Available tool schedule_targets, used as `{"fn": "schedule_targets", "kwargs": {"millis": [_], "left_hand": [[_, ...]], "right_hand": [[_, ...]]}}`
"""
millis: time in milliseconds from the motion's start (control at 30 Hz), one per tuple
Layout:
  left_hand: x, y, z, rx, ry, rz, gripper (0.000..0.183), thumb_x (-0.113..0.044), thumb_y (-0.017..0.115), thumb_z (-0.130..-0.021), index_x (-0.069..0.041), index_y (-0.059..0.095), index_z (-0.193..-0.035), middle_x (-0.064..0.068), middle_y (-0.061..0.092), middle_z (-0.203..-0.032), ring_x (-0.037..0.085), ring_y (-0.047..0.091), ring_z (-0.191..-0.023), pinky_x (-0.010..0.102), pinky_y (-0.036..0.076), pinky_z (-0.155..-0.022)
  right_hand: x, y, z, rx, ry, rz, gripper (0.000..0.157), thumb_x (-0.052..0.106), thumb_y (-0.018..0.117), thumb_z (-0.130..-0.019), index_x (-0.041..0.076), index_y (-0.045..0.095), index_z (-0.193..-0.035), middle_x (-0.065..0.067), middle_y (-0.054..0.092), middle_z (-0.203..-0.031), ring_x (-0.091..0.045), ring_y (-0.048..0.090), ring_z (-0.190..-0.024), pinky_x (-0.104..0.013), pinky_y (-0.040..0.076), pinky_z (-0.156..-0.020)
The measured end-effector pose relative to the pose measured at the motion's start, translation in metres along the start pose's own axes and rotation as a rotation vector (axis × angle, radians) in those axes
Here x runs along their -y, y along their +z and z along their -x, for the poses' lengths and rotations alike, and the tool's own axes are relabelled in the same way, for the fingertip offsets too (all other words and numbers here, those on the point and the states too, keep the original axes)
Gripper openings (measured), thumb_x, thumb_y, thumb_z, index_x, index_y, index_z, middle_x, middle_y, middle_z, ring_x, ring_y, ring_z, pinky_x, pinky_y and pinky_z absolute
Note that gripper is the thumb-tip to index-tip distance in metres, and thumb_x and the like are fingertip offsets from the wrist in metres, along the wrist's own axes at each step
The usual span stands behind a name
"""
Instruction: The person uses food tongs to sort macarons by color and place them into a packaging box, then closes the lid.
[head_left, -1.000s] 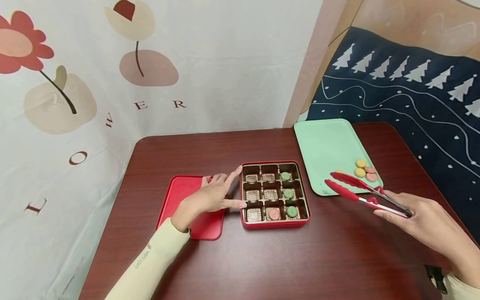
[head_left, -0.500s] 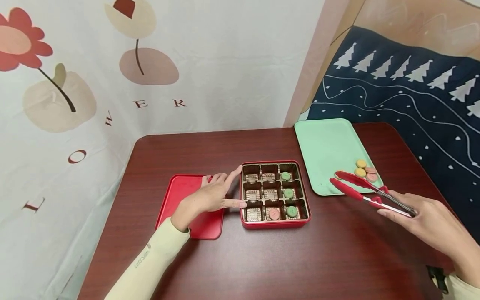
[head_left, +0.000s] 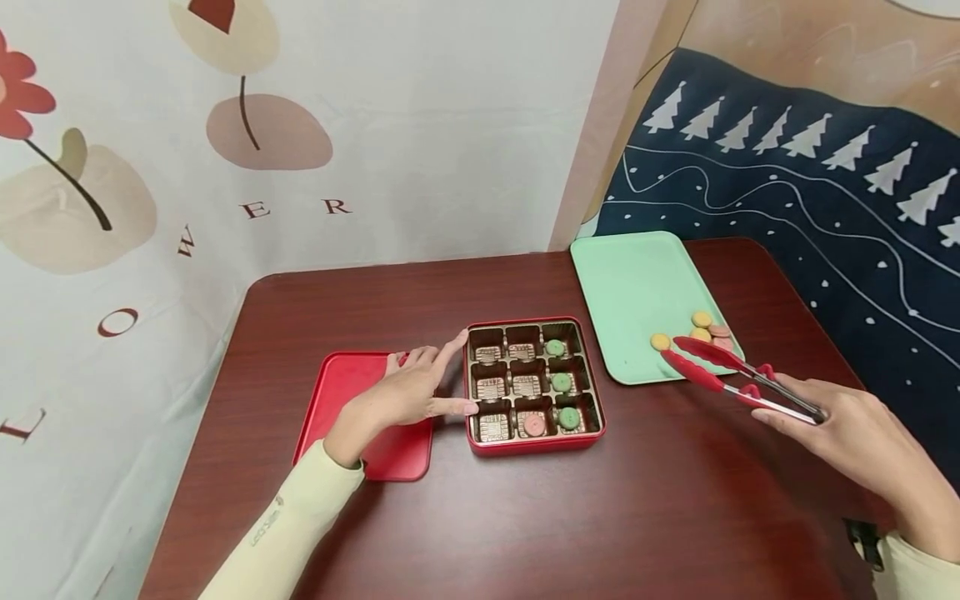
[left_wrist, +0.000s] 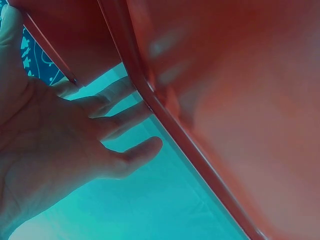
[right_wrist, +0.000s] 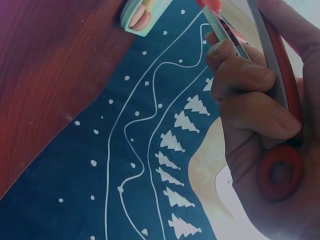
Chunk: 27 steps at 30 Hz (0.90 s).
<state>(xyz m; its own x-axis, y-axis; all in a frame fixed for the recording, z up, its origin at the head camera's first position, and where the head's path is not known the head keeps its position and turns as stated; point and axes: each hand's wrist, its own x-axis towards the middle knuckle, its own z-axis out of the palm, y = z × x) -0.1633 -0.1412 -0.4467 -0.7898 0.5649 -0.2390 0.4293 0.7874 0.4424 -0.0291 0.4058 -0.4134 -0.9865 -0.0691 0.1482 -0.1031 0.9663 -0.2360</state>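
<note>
In the head view a red tin [head_left: 536,447] with a gold divided insert holds three green macarons [head_left: 561,382] down its right column and a pink macaron [head_left: 535,425] at front middle. My left hand [head_left: 397,396] reaches over a red lid [head_left: 337,400], forefinger and thumb stretched against the tin's left edge. My right hand [head_left: 847,425] grips red-tipped tongs [head_left: 708,353], their tips apart over the front right of a mint tray [head_left: 630,287]. A lone yellow macaron [head_left: 660,342] sits just beyond the tips. The right wrist view shows curled fingers [right_wrist: 255,107] around the tongs.
Further yellow macarons [head_left: 702,319] and pink macarons [head_left: 720,332], partly covered by the tongs, cluster at the tray's right edge. Everything stands on a dark wooden table [head_left: 600,517]. A flower-print cloth [head_left: 420,125] and a navy tree-print cloth [head_left: 787,200] hang behind.
The tongs have shifted right relative to the tray, uncovering the lone yellow macaron. The head view has turned slightly right. My left hand has stayed at the tin.
</note>
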Motion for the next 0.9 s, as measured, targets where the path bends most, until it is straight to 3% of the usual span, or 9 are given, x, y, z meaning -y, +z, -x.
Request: {"fn": "schedule_targets", "kwargs": {"millis": [433, 733, 900], "left_hand": [[0.002, 0.000, -0.001, -0.012, 0.017, 0.012, 0.114, -0.066, 0.076, -0.096, -0.024, 0.008, -0.177, 0.026, 0.047, -0.159, 0.049, 0.040, -0.149, 0.075, 0.022, -0.117], [0.003, 0.000, 0.000, -0.006, 0.031, 0.006, 0.114, -0.063, 0.077, -0.096, -0.022, 0.007, -0.177, 0.028, 0.045, -0.160, 0.051, 0.039, -0.149, 0.075, 0.021, -0.117], [0.003, 0.001, 0.000, -0.007, 0.029, 0.004, 0.114, -0.065, 0.075, -0.097, -0.022, 0.007, -0.177, 0.028, 0.045, -0.160, 0.050, 0.039, -0.149, 0.076, 0.021, -0.117]], "right_hand": [[-0.009, -0.002, 0.001, 0.005, 0.048, 0.041, 0.073, 0.037, 0.094, -0.086, -0.012, 0.069, -0.134, -0.036, 0.070, -0.108, -0.031, 0.058, -0.075, -0.037, 0.044, -0.057], [-0.017, -0.004, 0.003, -0.004, 0.081, 0.082, 0.073, 0.037, 0.092, -0.088, -0.016, 0.067, -0.131, -0.035, 0.069, -0.101, -0.032, 0.055, -0.073, -0.040, 0.044, -0.057], [-0.023, -0.008, 0.004, -0.012, 0.100, 0.103, 0.072, 0.037, 0.090, -0.090, -0.017, 0.066, -0.131, -0.028, 0.067, -0.090, -0.032, 0.053, -0.070, -0.041, 0.043, -0.057]]}}
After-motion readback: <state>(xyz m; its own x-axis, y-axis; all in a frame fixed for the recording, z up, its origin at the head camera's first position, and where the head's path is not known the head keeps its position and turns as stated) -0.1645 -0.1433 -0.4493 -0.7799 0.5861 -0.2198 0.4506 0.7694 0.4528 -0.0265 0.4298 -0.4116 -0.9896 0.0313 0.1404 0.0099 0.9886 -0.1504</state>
